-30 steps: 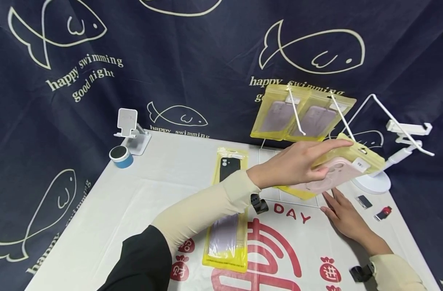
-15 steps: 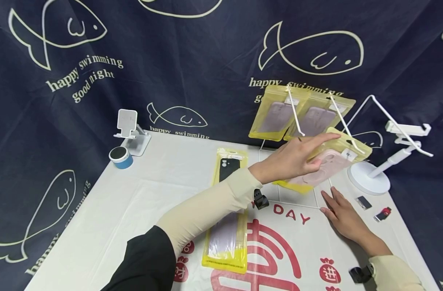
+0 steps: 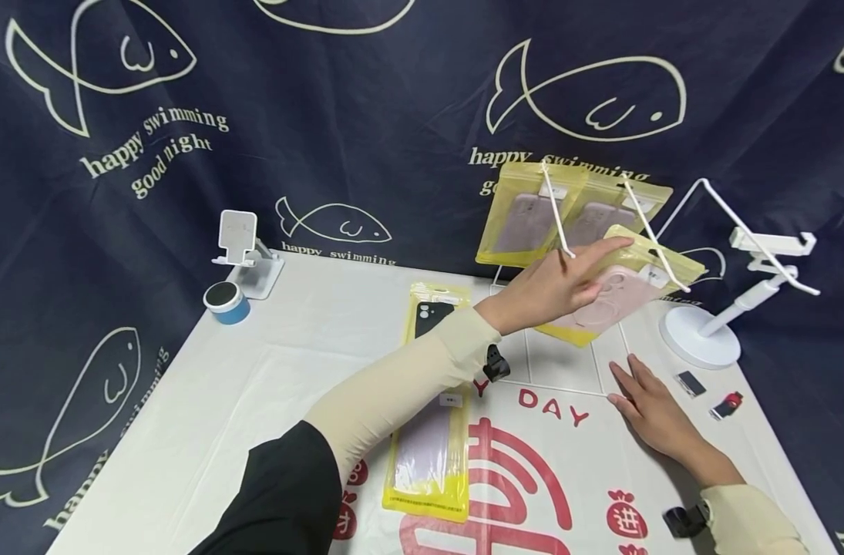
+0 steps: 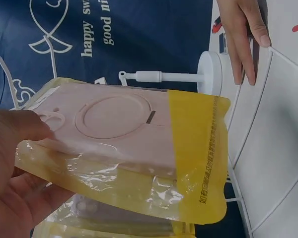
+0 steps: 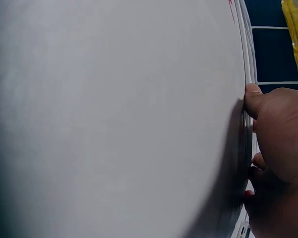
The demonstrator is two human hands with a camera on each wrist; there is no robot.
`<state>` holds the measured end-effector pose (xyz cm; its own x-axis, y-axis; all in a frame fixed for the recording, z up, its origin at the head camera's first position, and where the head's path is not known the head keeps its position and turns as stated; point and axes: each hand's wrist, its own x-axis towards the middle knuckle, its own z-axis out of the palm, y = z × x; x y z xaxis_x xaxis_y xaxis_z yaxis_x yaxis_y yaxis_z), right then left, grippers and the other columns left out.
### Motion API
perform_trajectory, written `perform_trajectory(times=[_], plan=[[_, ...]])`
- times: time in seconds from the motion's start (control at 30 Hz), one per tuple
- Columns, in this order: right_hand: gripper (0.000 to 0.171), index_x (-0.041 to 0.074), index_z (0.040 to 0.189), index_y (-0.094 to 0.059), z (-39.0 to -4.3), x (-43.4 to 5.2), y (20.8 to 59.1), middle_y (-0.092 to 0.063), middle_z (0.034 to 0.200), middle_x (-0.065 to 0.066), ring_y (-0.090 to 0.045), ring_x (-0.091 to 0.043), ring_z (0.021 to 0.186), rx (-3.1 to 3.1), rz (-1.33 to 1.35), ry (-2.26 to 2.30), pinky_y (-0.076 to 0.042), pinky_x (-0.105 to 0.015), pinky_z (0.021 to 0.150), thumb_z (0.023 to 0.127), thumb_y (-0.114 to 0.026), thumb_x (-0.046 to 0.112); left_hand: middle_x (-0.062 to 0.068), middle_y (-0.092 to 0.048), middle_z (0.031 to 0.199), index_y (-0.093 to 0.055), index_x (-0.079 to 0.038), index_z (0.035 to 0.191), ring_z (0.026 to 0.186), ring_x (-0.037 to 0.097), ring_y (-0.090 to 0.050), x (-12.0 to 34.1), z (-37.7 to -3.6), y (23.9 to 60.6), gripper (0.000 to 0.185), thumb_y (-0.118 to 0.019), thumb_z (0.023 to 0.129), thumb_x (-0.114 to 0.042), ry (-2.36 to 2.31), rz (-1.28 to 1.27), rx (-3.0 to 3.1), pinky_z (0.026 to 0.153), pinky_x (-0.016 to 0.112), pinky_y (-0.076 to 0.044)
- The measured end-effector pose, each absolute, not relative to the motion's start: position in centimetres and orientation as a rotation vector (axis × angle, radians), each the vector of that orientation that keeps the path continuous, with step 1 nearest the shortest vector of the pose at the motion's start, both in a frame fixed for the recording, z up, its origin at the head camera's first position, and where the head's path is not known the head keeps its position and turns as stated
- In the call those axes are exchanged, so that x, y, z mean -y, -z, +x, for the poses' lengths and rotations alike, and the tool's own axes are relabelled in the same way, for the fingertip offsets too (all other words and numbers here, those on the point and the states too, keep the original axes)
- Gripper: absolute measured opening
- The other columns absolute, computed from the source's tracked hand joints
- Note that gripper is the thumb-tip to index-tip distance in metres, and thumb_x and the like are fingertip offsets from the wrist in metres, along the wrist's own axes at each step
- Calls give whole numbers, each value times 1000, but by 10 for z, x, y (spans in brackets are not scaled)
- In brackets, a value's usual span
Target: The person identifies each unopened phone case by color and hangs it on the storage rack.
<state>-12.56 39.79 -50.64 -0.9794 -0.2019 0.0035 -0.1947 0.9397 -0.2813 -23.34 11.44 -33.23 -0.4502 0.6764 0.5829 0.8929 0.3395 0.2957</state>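
Pink phone-case pouch pinched between left-hand fingers beside hook; right-hand fingers flat on table.

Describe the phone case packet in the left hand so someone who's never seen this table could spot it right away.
Start at the white wire rack at the table's far right, where two yellow packets hang. The packet is right in front of them, yellow with a pale pink case inside. Only this one is gripped by the left hand and tilted.

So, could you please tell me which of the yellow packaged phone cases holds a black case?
It is the packet lying flat on the table, farthest from the camera, beside the left forearm. The other packets, hanging, held, or lying nearer, hold pale pink or lilac cases.
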Motion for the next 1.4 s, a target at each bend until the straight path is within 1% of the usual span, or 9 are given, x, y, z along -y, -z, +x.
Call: perform_trajectory(times=[0.03,0.13,0.27,0.37,0.5,0.6,0.73,1.17,1.4], plan=[[64,3,154,-34,-125,-398,507,-18,159,-36,-22,-59,144,-3070,-314,439,-25,-75,107,104,-49,40,3,-71,115,-38,-9,153,70,6,-53,-115,-235,334,58,-58,99,-17,823,-1379,2246,67,8,-42],[64,2,154,-35,-124,-398,506,-18,160,-36,-22,-59,143,-3057,-312,445,-25,-74,107,103,-51,38,2,-72,112,-39,-10,153,72,6,-57,-117,-239,338,57,-57,100,-19,753,-1334,2230,69,8,-43],[65,3,154,-35,-125,-397,504,-18,160,-36,-23,-59,143,-3048,-307,439,-25,-74,107,103,-53,39,1,-70,101,-41,-9,152,77,5,-58,-119,-246,342,56,-58,100,-20,757,-1289,2199,72,8,-43],[66,4,154,-34,-126,-396,503,-18,160,-35,-23,-59,143,-3048,-294,437,-25,-74,107,103,-52,40,2,-70,107,-40,-9,152,81,5,-57,-122,-254,345,56,-59,100,-18,840,-1284,2184,74,9,-42],[66,3,154,-34,-130,-396,503,-18,160,-35,-22,-58,144,-3057,-293,452,-25,-74,107,103,-52,40,2,-68,104,-38,-9,153,85,7,-56,-127,-265,346,58,-58,100,-15,909,-1244,2203,78,10,-42],[66,4,155,-34,-131,-395,503,-18,160,-35,-22,-58,144,-3052,-298,463,-25,-74,108,103,-52,41,1,-66,98,-37,-10,153,84,8,-56,-131,-270,346,58,-57,99,-14,906,-1183,2249,75,12,-43],[67,5,156,-32,-130,-396,504,-16,161,-34,-20,-57,145,-3028,-292,478,-24,-74,108,103,-52,42,2,-66,101,-35,-12,154,85,8,-57,-136,-273,343,59,-56,99,-15,898,-1110,2333,72,13,-45],[66,5,155,-33,-130,-398,504,-18,160,-34,-21,-59,144,-3054,-321,521,-25,-76,105,102,-53,40,1,-69,104,-29,-11,155,90,11,-63,-150,-298,331,61,-55,101,-19,614,-968,2428,75,22,-50],[68,7,156,-30,-130,-400,503,-14,162,-33,-16,-57,146,-3033,-288,512,-23,-77,106,103,-51,43,1,-68,117,-20,-17,159,98,11,-65,-155,-304,326,65,-51,102,-25,509,-906,2554,74,24,-53]])
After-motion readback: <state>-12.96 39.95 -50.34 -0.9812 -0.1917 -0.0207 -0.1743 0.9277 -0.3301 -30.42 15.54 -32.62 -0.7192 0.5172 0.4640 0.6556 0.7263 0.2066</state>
